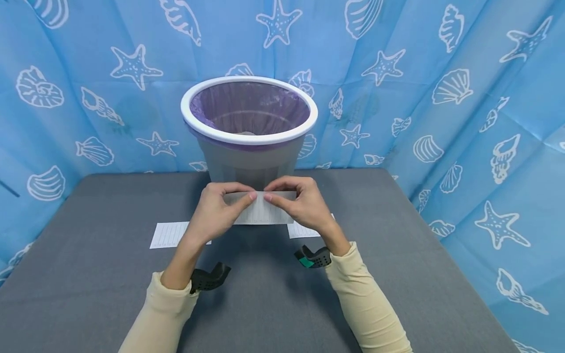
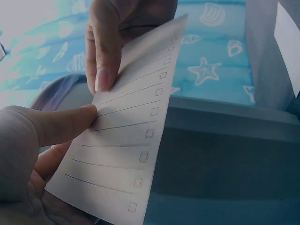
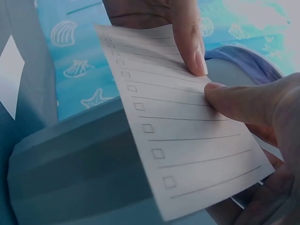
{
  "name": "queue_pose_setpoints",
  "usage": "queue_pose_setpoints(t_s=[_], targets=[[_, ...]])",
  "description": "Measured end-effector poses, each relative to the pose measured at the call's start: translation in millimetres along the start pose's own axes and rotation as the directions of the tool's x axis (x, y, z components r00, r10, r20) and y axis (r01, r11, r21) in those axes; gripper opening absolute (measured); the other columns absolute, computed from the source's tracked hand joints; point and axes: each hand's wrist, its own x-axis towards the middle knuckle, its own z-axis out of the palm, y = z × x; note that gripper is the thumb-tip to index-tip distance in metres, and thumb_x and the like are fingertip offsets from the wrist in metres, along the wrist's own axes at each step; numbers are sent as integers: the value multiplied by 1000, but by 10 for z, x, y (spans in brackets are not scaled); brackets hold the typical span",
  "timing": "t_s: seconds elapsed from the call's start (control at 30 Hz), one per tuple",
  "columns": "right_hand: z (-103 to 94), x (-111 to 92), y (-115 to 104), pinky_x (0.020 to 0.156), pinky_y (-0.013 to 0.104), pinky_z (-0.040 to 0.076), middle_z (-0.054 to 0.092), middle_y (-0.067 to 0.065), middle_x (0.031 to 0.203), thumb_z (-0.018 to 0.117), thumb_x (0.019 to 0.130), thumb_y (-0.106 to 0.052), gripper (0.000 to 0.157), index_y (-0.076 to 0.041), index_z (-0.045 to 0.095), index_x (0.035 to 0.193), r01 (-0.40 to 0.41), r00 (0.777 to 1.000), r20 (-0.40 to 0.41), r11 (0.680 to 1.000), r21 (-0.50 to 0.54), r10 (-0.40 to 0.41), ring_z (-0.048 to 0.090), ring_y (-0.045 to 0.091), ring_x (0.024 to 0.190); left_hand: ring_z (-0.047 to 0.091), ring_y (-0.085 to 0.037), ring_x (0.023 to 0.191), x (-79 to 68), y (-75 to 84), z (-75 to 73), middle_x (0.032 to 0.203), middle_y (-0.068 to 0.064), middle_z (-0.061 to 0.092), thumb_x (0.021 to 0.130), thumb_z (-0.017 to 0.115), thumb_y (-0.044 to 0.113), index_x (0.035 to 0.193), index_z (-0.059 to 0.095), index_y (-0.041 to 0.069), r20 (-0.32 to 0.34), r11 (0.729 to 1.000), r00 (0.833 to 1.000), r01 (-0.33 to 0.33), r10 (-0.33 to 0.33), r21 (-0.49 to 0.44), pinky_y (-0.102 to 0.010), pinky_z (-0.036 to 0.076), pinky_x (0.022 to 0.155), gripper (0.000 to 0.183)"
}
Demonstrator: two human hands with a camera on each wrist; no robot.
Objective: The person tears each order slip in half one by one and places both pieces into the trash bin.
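Observation:
A white checklist sheet [image 1: 261,214] with ruled lines and a column of small boxes is held up just in front of the bin. My left hand [image 1: 215,207] pinches its top edge, thumb on the near face and fingers behind. Beside it, my right hand [image 1: 308,205] pinches the same edge, and the two thumb tips are close together near the middle. In the left wrist view, the sheet [image 2: 119,126] looks whole and slightly bowed. Boxes also run along one edge of the sheet [image 3: 187,110] in the right wrist view.
A grey bin [image 1: 251,164] with a white rim [image 1: 249,139] and purple liner [image 1: 207,105] stands behind the hands. Two similar sheets lie on the grey table [image 1: 256,314]: the left sheet [image 1: 166,234] and the right sheet [image 1: 302,231]. A blue seashell curtain [image 1: 397,113] hangs behind.

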Motion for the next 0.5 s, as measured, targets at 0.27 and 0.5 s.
queue_pose_setpoints(t_s=[0.27, 0.5], targets=[[53, 1, -44, 85, 40, 56, 74, 6, 92, 75, 91, -4, 6, -2, 77, 97, 23, 1000, -16, 1000, -7, -23, 71, 17, 89, 64, -26, 94, -18, 17, -16, 100, -9, 76, 96, 72, 16, 104, 79, 2, -26, 1000, 1000, 0, 0, 9, -46, 50, 82, 18], [80, -10, -70, 80, 37, 56, 74, 5, 90, 75, 91, -3, 4, -1, 76, 95, 37, 998, -46, 999, -29, -38, 70, 17, 85, 67, -26, 99, -17, 30, 7, 100, -10, 76, 95, 71, 12, 100, 79, 1, -55, 999, 998, -14, 11, -51, -46, 51, 82, 15]])
